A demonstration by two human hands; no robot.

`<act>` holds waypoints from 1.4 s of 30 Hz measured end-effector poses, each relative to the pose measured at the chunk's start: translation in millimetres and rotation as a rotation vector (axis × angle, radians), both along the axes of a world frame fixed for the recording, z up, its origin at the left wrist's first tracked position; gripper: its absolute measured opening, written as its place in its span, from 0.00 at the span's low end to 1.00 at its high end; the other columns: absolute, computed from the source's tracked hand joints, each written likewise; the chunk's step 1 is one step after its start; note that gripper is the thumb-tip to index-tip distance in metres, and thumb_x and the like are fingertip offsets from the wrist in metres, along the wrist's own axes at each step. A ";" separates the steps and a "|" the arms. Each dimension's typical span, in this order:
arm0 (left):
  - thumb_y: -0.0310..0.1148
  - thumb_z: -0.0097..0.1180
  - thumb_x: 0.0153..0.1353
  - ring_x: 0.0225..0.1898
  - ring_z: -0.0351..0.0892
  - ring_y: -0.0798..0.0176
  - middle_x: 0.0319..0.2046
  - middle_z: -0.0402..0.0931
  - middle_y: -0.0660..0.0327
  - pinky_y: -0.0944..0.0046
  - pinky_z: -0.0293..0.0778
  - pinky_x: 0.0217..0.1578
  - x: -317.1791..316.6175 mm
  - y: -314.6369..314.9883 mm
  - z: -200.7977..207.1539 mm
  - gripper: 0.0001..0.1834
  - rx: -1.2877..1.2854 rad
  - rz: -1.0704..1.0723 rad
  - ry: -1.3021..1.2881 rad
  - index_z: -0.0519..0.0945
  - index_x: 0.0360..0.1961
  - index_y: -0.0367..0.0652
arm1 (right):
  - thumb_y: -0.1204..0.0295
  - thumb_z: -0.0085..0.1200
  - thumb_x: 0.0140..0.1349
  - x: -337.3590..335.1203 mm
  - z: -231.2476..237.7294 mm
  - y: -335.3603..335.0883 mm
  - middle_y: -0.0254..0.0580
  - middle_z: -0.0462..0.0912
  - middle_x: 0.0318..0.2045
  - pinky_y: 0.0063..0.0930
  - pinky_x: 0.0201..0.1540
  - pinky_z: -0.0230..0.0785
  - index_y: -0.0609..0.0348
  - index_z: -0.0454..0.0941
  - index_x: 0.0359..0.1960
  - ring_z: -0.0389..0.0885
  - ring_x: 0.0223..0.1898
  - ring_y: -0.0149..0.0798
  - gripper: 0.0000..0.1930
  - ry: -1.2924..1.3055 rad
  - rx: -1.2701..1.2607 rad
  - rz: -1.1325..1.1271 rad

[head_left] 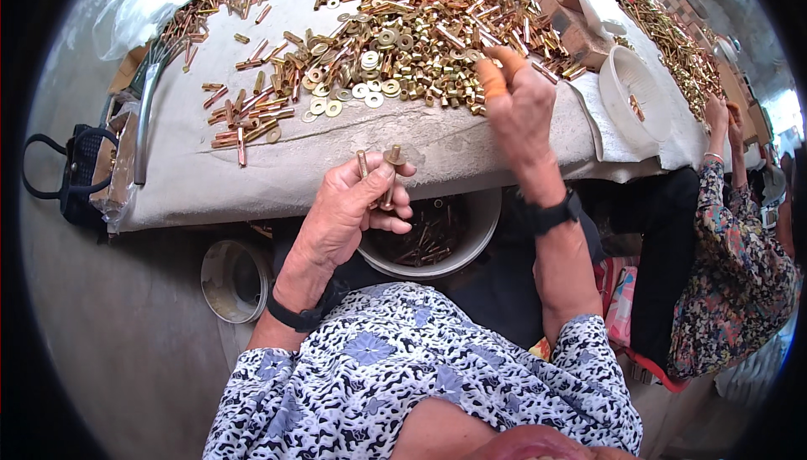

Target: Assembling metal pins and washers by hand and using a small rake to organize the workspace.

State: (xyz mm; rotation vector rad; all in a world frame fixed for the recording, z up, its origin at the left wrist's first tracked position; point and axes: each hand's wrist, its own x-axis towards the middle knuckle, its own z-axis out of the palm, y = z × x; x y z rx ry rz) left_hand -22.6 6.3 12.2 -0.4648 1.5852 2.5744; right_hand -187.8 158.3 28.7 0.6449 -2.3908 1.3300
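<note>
My left hand (353,195) is closed round brass-coloured bolts (363,164), held upright over the table's near edge. One of them carries a flat washer (393,156) near its top. Over the right side of a heap of small brass-coloured nuts (437,73), my right hand (523,103) reaches down, blurred, with orange coverings on its fingers. Whether those fingertips grip anything cannot be made out. Loose flat washers (360,90) lie left of the nuts, and coppery metal sleeves (252,115) are scattered further left.
Below the table edge, a bucket (471,262) holds dark metal pieces. A smaller tub (235,279) stands left of it. At right are a white plastic bowl (618,94) and bricks (580,40). Another person's hands (723,120) work at a farther heap.
</note>
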 end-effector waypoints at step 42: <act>0.36 0.56 0.61 0.17 0.64 0.79 0.16 0.70 0.70 0.76 0.60 0.18 6.3 -5.5 -9.5 0.12 -0.507 0.221 -0.003 0.81 0.34 0.35 | 0.83 0.57 0.51 31.1 -36.0 0.7 0.46 0.78 0.30 0.31 0.32 0.72 0.61 0.78 0.35 0.79 0.31 0.47 0.09 0.322 -0.034 0.553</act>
